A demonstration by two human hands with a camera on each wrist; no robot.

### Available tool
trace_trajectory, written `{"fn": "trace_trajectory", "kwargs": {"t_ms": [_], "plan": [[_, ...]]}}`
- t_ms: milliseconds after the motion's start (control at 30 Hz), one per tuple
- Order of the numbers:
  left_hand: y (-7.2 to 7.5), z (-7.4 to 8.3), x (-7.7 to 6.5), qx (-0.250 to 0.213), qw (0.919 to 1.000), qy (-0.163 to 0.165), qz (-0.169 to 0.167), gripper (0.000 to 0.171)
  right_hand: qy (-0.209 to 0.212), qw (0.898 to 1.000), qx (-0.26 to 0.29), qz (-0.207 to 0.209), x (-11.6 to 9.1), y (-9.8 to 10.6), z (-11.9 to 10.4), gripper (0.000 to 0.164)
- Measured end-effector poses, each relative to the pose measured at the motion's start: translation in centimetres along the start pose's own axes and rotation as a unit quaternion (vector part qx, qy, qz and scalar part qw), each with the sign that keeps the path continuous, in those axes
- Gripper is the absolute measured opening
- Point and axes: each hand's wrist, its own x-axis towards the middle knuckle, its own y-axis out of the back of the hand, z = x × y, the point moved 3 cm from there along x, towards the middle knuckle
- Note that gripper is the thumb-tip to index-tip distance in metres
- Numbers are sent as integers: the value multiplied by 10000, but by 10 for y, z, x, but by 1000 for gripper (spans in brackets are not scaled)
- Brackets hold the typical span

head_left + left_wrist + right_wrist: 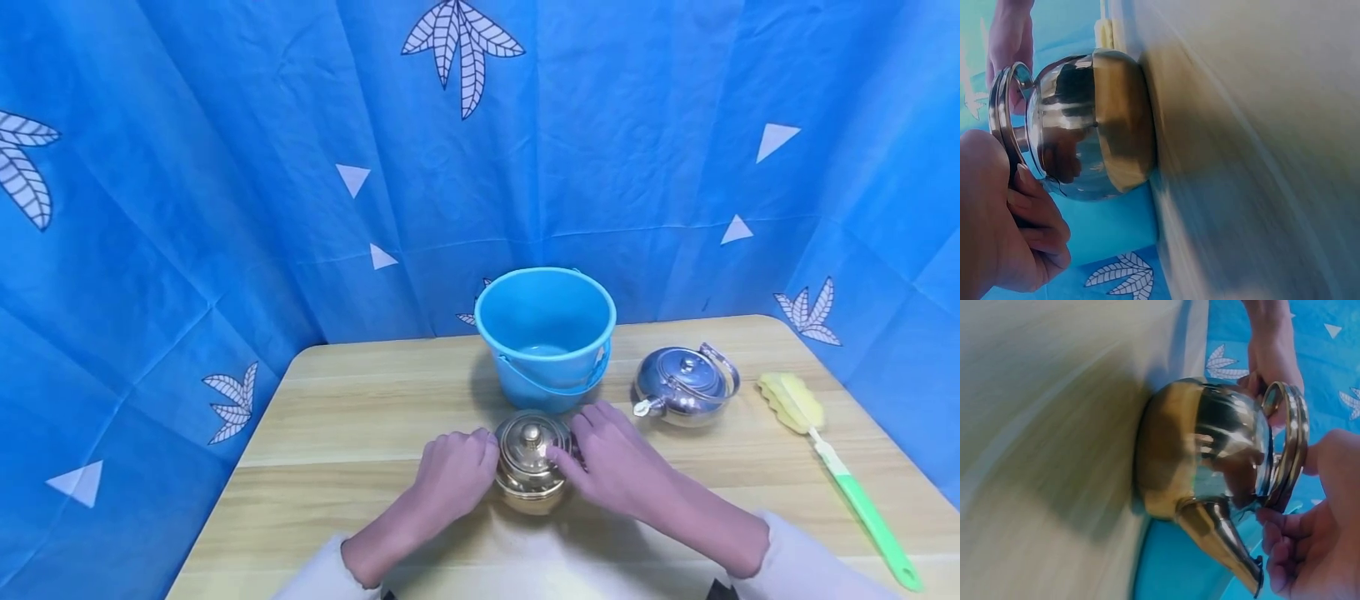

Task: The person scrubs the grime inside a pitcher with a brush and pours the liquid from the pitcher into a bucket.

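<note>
A shiny gold teapot (532, 454) with a round lid knob stands on the wooden table, just in front of the blue bucket. My left hand (457, 471) grips its upper part from the left, with curled fingers (1038, 209) at the ring-like bands on top. From the right, my right hand (618, 458) pinches the same bands (1294, 444), its thumb lying over the top. The spout (1219, 540) shows below the right fingers in the right wrist view. Part of the left hand is hidden behind the pot there.
A blue bucket (543, 379) with its handle down stands right behind the teapot. To the right are a silver teapot (682, 383) and a sponge brush (847, 475) with a green handle. Blue curtain (615, 150) hangs behind the table (337, 433).
</note>
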Motion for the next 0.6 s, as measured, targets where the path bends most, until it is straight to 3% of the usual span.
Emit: {"fn": "trace_trajectory", "kwargs": {"t_ms": [400, 600], "plan": [[0, 4, -1, 119, 9998, -55, 176, 43, -119, 9998, 63, 140, -6, -5, 7, 38], [1, 0, 0, -189, 9994, -270, -44, 48, -208, 9996, 159, 126, -8, -8, 9, 36]]}}
